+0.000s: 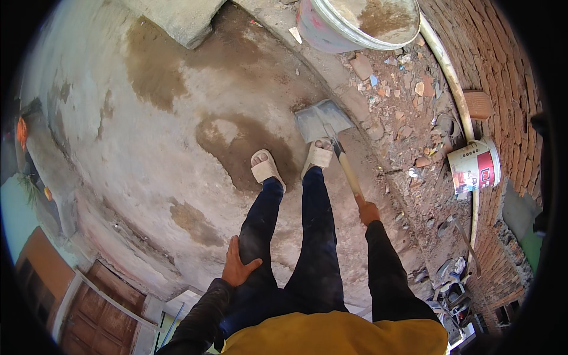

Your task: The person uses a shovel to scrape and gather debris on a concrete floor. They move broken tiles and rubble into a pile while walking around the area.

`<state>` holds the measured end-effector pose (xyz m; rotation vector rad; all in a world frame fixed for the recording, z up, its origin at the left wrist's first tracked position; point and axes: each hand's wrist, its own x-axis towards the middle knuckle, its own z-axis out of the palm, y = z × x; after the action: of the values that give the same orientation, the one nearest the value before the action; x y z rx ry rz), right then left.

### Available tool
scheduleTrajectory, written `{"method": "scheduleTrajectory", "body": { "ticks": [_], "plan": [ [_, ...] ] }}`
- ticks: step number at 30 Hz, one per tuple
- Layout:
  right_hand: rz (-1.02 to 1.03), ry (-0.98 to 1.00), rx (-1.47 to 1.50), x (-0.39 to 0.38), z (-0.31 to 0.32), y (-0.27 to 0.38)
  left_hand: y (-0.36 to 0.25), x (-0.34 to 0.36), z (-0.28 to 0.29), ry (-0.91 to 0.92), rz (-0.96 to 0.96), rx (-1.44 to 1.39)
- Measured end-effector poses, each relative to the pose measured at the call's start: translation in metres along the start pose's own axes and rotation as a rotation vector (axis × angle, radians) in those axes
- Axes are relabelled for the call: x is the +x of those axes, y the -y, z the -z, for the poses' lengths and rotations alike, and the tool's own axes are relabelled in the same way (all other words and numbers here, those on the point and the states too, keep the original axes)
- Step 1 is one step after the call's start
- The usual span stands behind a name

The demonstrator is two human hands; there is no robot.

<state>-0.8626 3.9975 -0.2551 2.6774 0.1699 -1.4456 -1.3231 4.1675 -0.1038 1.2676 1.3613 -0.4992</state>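
Observation:
A shovel [349, 174] with a pale wooden handle stands at my right side, its flat grey metal blade [322, 120] resting on the concrete just ahead of my right foot. My right hand [369, 213] is wrapped round the upper end of the handle. On my left thigh lies my left hand [238, 264], thumb spread from the fingers, holding nothing. Both my feet, in beige slides [266, 168], are planted on the floor behind the blade. Damp brown patches [236, 139] mark the concrete around them.
A large whitish bucket [331, 29] stands at the far right. Broken tile and brick rubble [408, 106] lines the strip beside the brick wall [503, 77]. A pale pipe [449, 71] and a small printed bucket [473, 167] are along it. A concrete slab [177, 21] juts in at the top.

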Motion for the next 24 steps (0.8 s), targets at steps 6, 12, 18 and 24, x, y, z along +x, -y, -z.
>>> {"method": "scheduleTrajectory", "body": {
  "ticks": [6, 12, 18, 24],
  "plan": [
    [-0.376, 0.017, -0.031, -0.072, 0.054, -0.085, 0.012, -0.005, -0.004, -0.003, -0.029, 0.003],
    [0.076, -0.067, -0.159, -0.081, 0.04, -0.058, 0.014, -0.006, -0.023, -0.011, -0.063, 0.033],
    [0.469, -0.049, -0.011, 0.009, -0.039, 0.186, 0.008, -0.016, -0.041, -0.023, -0.002, 0.096],
    [0.079, 0.265, 0.272, 0.058, -0.057, 0.179, 0.009, -0.027, -0.075, -0.028, 0.041, 0.128]
  ]
}}
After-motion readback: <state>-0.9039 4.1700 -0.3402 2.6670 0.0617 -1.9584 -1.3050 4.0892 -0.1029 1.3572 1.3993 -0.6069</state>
